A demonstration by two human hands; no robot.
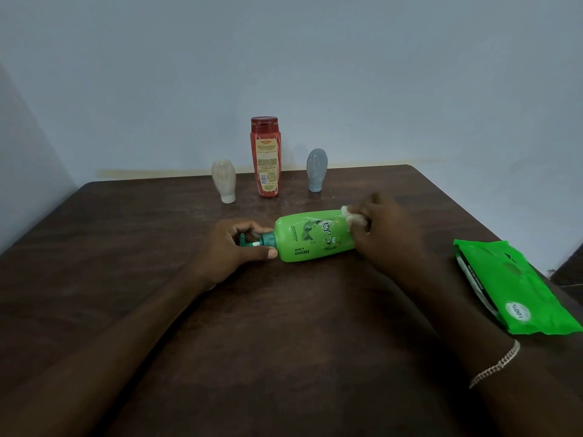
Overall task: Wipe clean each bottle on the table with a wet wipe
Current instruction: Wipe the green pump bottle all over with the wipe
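Observation:
A bright green pump bottle (310, 237) lies on its side in the middle of the dark wooden table (126, 241), its teal pump pointing left. My left hand (232, 250) grips the pump neck. My right hand (386, 231) presses a crumpled white wet wipe (355, 216) against the bottle's base end on the right. A tall red bottle (266, 156) stands upright at the back. A small cream bottle (224, 180) stands cap-down to its left and a small grey-blue bottle (317, 170) cap-down to its right.
A green pack of wet wipes (517, 288) lies at the table's right edge, its flap side toward me. A pale wall rises just behind the far edge of the table. A chain bracelet (495, 364) sits on my right wrist.

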